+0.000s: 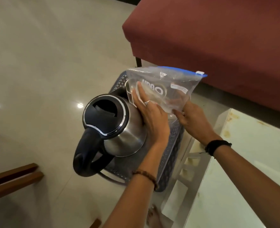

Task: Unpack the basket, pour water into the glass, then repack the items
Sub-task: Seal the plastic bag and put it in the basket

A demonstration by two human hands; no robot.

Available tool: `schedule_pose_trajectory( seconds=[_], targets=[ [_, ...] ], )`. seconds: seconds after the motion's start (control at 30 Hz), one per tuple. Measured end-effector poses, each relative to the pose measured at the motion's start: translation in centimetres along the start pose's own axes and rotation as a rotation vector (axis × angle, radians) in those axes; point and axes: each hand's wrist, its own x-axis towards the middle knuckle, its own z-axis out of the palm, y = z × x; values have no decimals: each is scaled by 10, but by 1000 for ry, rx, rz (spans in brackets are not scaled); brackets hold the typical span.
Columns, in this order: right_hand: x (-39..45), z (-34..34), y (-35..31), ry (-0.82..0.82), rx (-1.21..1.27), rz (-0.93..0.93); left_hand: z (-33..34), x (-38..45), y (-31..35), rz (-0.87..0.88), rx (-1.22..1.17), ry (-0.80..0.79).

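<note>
A dark blue plastic basket [169,155] stands on the floor in the middle of the head view. A steel electric kettle [119,129] with a black lid and handle sits in its left half. Above the basket's far end is a clear zip bag [173,83] with a blue seal, and a glass shows dimly inside it. My left hand [150,119] lies flat against the bag's left side, between the bag and the kettle. My right hand [193,119] pinches the bag's lower right corner.
A dark red upholstered seat [218,30] stands behind the basket. A white table [242,162] with stains runs along the right. Wooden chair parts [12,178] jut in at lower left. A bare foot [154,218] is below the basket. Pale tiled floor lies to the left.
</note>
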Motion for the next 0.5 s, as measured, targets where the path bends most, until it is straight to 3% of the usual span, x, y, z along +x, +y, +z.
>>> schedule_pose_trajectory(
  seconds=[0.07,0.2,0.5],
  targets=[
    [12,8,-2,-95,67,-7,2,-5,-8,18,110,-61],
    [34,26,-10,-276,234,10,-1,-9,-10,3,45,-134],
    [49,38,-10,-297,430,64,2,5,-2,-329,-206,-201]
  ],
)
